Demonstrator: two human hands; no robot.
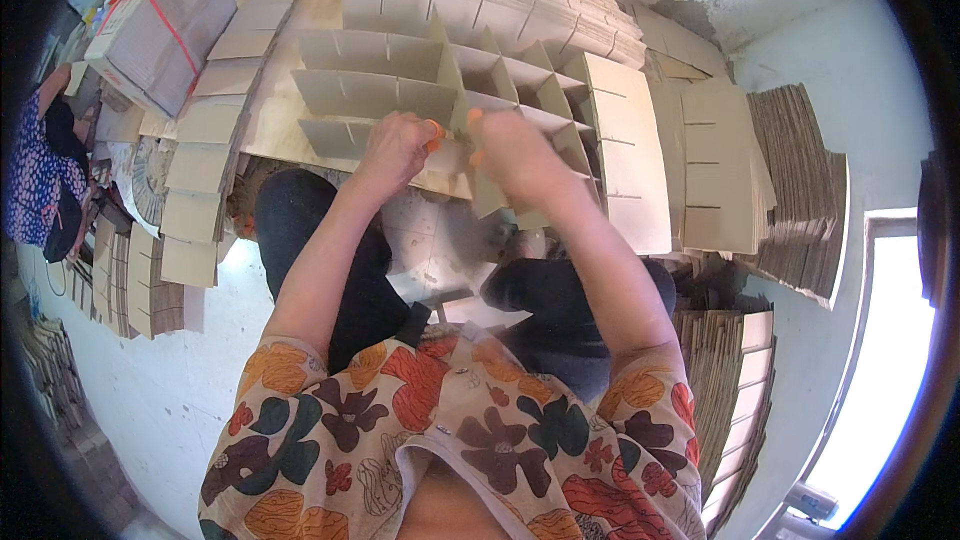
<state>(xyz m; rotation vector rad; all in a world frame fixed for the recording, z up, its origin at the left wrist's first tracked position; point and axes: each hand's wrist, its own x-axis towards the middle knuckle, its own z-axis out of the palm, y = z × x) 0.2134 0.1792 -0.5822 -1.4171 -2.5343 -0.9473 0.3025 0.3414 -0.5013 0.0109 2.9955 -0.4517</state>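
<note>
In front of me lies a partly joined cardboard divider grid (480, 75), its slotted strips crossing into open cells. My left hand (396, 148) is closed at the grid's near edge, thumb and fingers pinching the near cardboard strip (443, 180). Orange covers sit on its fingertips. My right hand (522, 158) is just to the right, over the near cells, and also wears orange finger covers. Motion smears its fingers, so their grip is unclear. On the left, several parallel strips (375, 90) reach out from the grid with slots facing up.
Stacked slotted cardboard (490, 5) stands behind the grid. More cardboard sheets (625, 150) lie to its right, beside a tall stack (800, 180) by the wall. At left are a row of overlapping sheets (195, 175), a strapped carton (160, 25) and another person (55, 165).
</note>
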